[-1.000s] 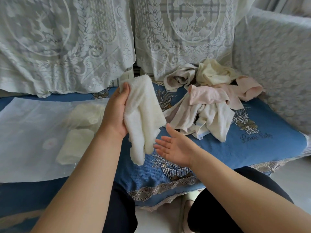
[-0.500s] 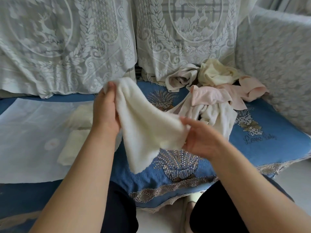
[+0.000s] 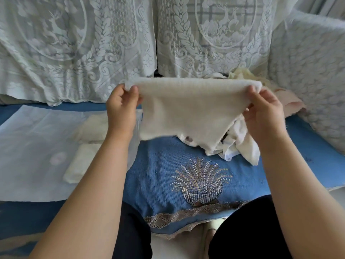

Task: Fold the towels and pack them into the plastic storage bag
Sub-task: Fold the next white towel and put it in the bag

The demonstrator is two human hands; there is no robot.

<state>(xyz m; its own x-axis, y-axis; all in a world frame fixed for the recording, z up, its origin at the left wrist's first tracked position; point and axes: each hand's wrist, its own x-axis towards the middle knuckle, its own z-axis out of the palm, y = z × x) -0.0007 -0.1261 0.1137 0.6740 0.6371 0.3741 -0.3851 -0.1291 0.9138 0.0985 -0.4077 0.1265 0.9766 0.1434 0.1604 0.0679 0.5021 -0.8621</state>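
A white fluffy towel [image 3: 188, 111] hangs stretched out flat in the air above the blue sofa seat. My left hand [image 3: 121, 111] pinches its upper left corner and my right hand [image 3: 265, 113] pinches its upper right corner. Behind and below it lies a pile of unfolded white, cream and pink towels [image 3: 240, 144], partly hidden by the held towel. On the left lies the translucent plastic storage bag [image 3: 33, 146], flat on the seat, with two folded white towels [image 3: 80, 163] showing through it.
The blue seat cover [image 3: 160, 174] has a beaded basket motif in front of me. White lace covers hang over the sofa back [image 3: 78, 53] and the right armrest [image 3: 313, 75]. My dark-clothed knees sit at the seat's front edge.
My right hand took hold of the towel's free end. Both hands rose and drew apart, spreading the towel wide and level; it hung bunched from my left hand before.
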